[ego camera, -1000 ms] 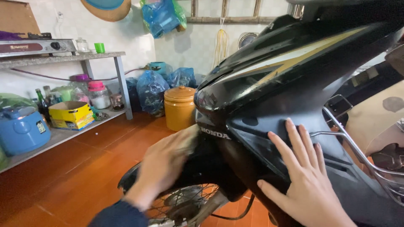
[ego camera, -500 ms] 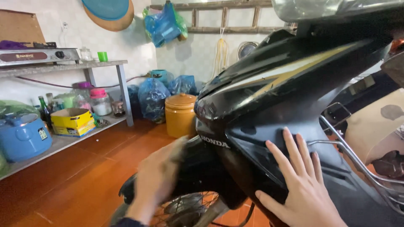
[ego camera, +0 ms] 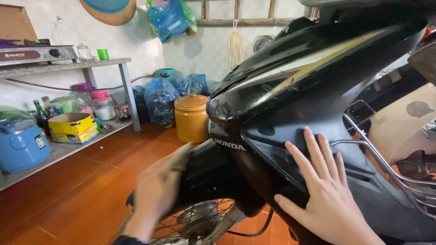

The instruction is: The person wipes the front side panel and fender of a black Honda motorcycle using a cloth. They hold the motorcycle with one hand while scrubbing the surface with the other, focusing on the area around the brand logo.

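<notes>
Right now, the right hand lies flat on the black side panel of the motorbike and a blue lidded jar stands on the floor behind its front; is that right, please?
Not quite: the lidded jar on the floor is orange-yellow, not blue, as the head view shows. The rest holds: the right hand lies flat, fingers spread, on the black side panel of the motorbike.

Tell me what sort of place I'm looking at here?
Probably a home kitchen or storage room that also houses a motorbike. A gas stove sits on a shelf, a blue rice cooker and an orange lidded jar are below, and the floor is red tile.
</notes>
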